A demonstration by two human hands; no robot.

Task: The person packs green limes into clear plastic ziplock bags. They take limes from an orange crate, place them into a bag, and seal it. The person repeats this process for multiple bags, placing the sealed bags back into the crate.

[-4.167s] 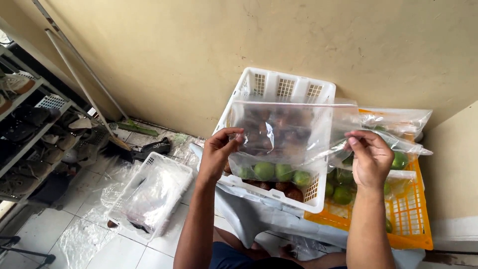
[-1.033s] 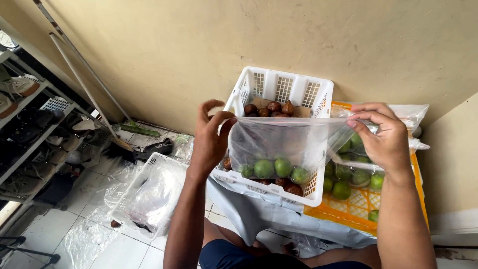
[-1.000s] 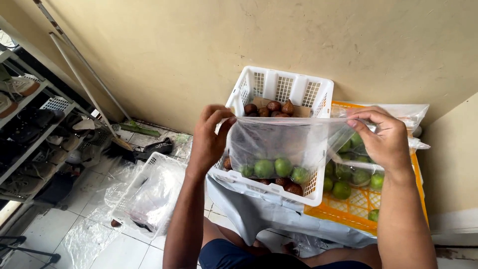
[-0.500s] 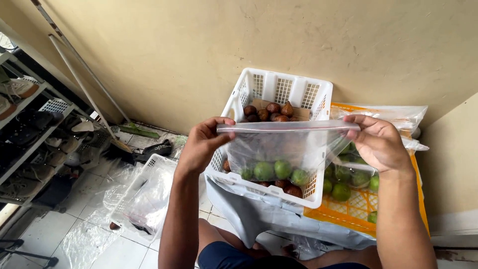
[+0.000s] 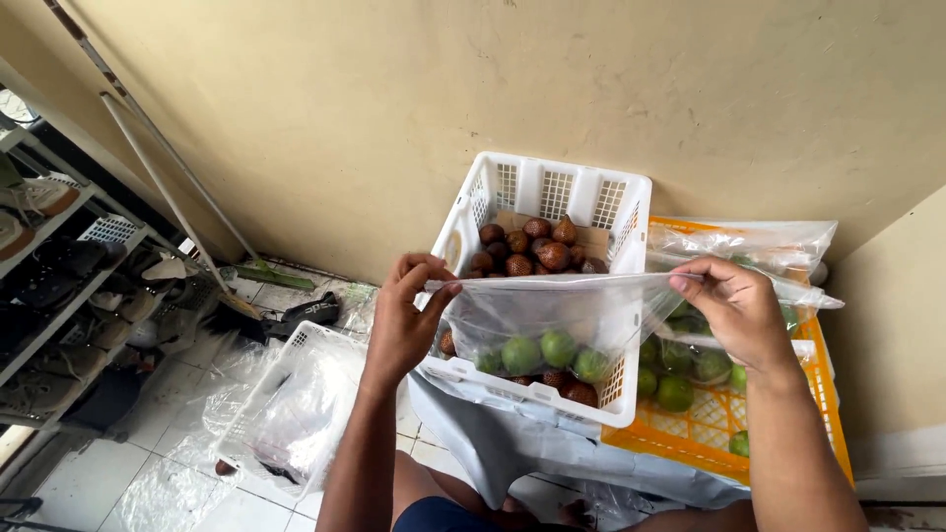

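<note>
Now, clear bag [image 5: 552, 315] horizontal between hands [image 5: 409, 315].

A white tiled floor [image 5: 69, 488] is carrying nearly everything here. A low white basket [image 5: 296, 409] lined with clear plastic is sitting on the tiles at the left, with crumpled clear plastic sheets [image 5: 163, 488] lying flat beside it. Dark sandals [image 5: 301, 312] are resting near the wall, and a shoe rack [image 5: 54, 286] is standing along the far left
</note>
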